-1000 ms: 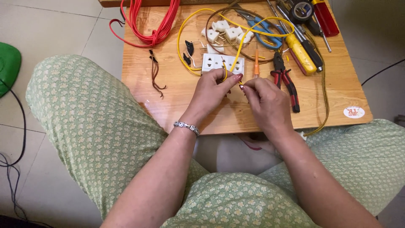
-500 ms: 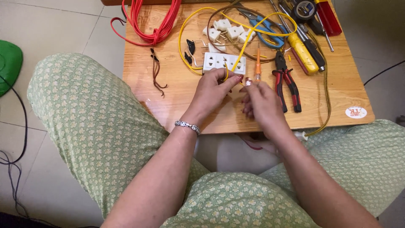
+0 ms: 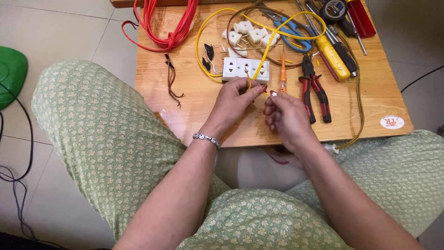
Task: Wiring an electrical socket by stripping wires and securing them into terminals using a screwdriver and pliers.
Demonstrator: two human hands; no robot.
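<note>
My left hand (image 3: pixel 233 99) pinches the end of a yellow wire (image 3: pixel 270 39) just in front of a white socket block (image 3: pixel 245 69) on a low wooden table (image 3: pixel 199 111). A metal bracelet sits on that wrist. My right hand (image 3: pixel 286 118) is beside it, fingers curled around a small white-tipped piece that I cannot make out. The yellow wire loops away over the table toward the back. An orange tester screwdriver (image 3: pixel 282 74) lies just beyond my right fingers.
Red-handled pliers (image 3: pixel 314 90) lie right of my hands. A red cable coil (image 3: pixel 166 25), white plugs (image 3: pixel 247 32), blue cutters (image 3: pixel 291 37), a yellow-handled screwdriver (image 3: pixel 334 58) and black tape (image 3: pixel 334 8) crowd the back. Brown wire scraps (image 3: pixel 172 81) lie left. A green object (image 3: pixel 11 74) and black cables (image 3: pixel 18 166) are on the floor.
Both hands have drawn slightly toward me from the socket block, still together on the yellow wire end. The view has shifted a little.
</note>
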